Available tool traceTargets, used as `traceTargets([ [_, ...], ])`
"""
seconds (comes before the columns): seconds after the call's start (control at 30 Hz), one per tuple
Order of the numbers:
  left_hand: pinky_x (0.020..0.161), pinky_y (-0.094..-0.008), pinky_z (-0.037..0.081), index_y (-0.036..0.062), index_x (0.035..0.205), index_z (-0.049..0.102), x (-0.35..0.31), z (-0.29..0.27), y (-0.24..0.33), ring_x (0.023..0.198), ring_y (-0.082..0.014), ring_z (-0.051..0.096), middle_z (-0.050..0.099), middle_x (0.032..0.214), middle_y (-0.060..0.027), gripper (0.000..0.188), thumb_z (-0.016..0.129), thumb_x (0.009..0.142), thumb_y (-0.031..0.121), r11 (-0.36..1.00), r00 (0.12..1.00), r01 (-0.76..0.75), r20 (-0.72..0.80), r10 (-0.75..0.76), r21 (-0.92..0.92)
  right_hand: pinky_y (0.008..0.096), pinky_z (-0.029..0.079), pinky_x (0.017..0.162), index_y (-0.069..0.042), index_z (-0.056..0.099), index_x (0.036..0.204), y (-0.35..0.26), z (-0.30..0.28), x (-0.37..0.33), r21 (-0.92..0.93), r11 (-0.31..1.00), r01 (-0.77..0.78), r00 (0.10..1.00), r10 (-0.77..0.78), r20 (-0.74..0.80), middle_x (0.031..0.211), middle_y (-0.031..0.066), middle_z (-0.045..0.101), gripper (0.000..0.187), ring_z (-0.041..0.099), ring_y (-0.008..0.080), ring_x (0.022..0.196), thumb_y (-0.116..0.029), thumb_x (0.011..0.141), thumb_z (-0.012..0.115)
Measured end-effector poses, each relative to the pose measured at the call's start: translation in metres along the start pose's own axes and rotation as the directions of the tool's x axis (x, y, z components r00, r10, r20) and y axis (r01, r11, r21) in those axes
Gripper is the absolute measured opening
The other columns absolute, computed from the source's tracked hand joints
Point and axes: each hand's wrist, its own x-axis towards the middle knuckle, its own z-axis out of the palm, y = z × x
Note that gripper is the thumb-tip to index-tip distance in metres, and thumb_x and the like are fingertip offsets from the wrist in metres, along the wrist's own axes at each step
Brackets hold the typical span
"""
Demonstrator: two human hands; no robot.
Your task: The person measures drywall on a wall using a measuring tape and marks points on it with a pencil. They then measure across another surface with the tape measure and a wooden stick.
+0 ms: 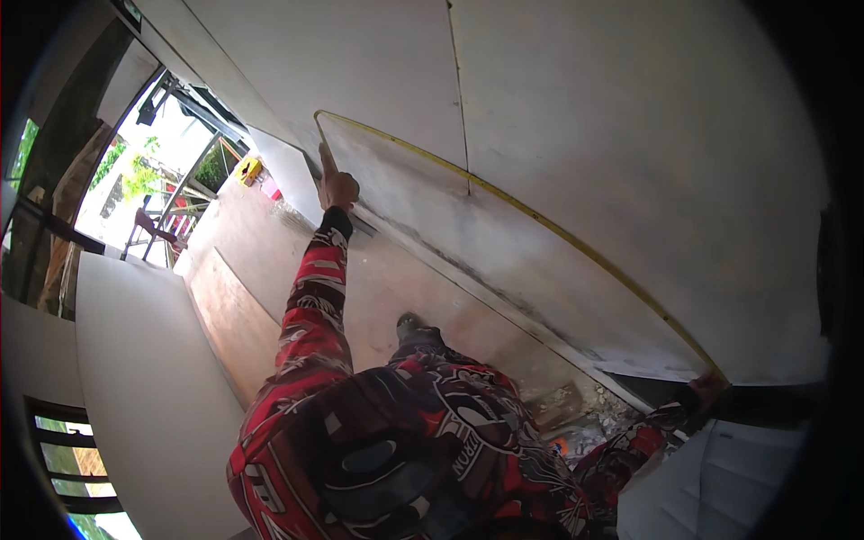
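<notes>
A yellow tape measure blade [540, 220] spans the pale wall panel [585, 117] in a long sagging arc. Its left part bends sharply and drops to my left hand [338, 187], which grips it with the index finger stretched up along the blade. My left arm reaches far forward, in a red and black patterned sleeve. At the lower right, my right hand [709, 389] is closed around the blade's other end by the panel's edge. Some of its fingers are hard to make out, and the tape's case does not show clearly.
Rubble [589, 409] lies at the wall's foot near my right arm. A brown board [229, 315] rests on the floor to the left. Beyond the far opening stand metal frames and plants; a yellow object [249, 169] sits there. A white ribbed sheet [720, 486] is at lower right.
</notes>
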Motion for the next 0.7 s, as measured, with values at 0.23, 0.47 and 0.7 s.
traceTargets([
  [0.23,0.066,-0.0483,0.052,0.0361,0.148,0.009,0.08,0.004,-0.033,0.071,-0.0404,0.065,0.066,0.089,-0.0249,0.086,0.048,0.077,0.007,0.889,0.925,-0.377,0.056,0.375,0.261,0.0357,0.03,0.109,-0.004,0.044,0.128,-0.004,0.041,0.01,0.401,0.915,-0.044,0.937,0.177,-0.301,0.119,0.0142,0.053,0.038,0.047,0.0266,0.117,-0.02,0.094,0.038],
  [0.47,0.07,-0.0487,0.05,0.0313,0.129,0.01,0.083,0.033,0.01,0.074,-0.0358,0.062,0.061,0.088,-0.0235,0.06,0.042,0.08,0.02,0.91,0.878,-0.403,0.322,0.353,0.1,0.032,0.039,0.092,-0.003,0.048,0.116,0.004,0.019,-0.036,0.74,0.669,0.064,0.872,0.324,-0.368,0.102,0.0097,0.056,0.035,0.053,0.0209,0.099,-0.022,0.087,0.053],
  [0.7,0.074,-0.0522,0.049,0.0179,0.085,0.027,0.057,0.013,0.008,0.059,-0.0285,0.052,0.052,0.065,-0.016,0.03,0.028,0.085,0.047,0.932,0.783,-0.185,0.526,0.331,-0.311,0.0311,0.049,0.068,-0.005,0.058,0.099,-0.05,-0.088,-0.007,0.415,-0.883,0.22,0.779,0.415,0.47,0.084,0.0041,0.058,0.031,0.058,0.0163,0.077,-0.031,0.084,0.068],
])
